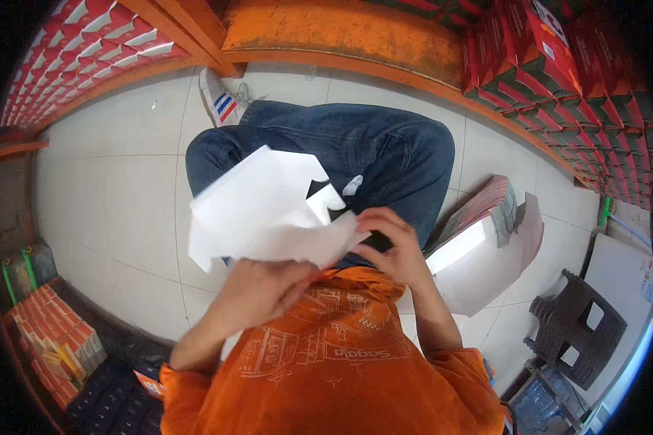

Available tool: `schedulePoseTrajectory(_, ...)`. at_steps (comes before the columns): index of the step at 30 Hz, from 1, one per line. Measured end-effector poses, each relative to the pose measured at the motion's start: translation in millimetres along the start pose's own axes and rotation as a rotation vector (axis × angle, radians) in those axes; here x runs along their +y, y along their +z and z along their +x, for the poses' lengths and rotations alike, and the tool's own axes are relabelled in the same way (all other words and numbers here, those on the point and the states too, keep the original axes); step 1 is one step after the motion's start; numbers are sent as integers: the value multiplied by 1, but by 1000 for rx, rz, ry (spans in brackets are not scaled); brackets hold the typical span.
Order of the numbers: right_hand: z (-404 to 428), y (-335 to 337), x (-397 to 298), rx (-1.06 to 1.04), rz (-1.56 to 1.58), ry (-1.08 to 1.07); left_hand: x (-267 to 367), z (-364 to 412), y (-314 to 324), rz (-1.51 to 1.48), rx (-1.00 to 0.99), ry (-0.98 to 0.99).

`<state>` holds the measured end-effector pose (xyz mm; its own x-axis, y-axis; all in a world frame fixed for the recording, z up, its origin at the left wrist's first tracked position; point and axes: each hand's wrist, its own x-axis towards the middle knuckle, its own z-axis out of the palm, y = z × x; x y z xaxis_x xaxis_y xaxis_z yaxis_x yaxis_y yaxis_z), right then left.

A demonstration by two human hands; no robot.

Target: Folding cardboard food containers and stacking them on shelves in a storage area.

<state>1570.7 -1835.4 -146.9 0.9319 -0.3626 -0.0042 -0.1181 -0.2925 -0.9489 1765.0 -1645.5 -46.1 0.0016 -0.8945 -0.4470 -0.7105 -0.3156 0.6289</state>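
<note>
A white die-cut cardboard carton blank [261, 201] lies over my crossed legs in blue jeans [332, 130]. Its right end has cut notches and tabs, and part of the near flap is blurred. My left hand [272, 283] holds the blank's near edge, fingers curled, with a strip of red showing beside them. At the right corner, my right hand [389, 244] pinches the flap between thumb and fingers. A small white paper scrap [353, 185] rests on the jeans just beyond the blank.
Flat carton blanks [473, 272] lie on the tiled floor to my right. Stacked red cartons [555, 81] stand on an orange shelf [343, 32] ahead; more red packs [92, 49] fill the left rack. A dark plastic stool [577, 326] stands lower right, small boxes [57, 337] lower left.
</note>
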Motion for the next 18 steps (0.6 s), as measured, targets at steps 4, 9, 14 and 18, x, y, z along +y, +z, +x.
schedulePoseTrajectory(4, 24, -20, -28, 351, -88, -141, -19, -1, 9, -280, 421, 404)
schedulePoseTrajectory(9, 55, -46, -57, 406, 37, -321, -55, 42, -4, -834, 292, 598)
schedulePoseTrajectory(14, 66, 0, -77, 119, -461, -326, -77, 48, -3, -1541, -317, 863)
schedulePoseTrajectory(18, 60, 47, -66, 304, -315, -233, -23, 26, 5, -444, 144, 189)
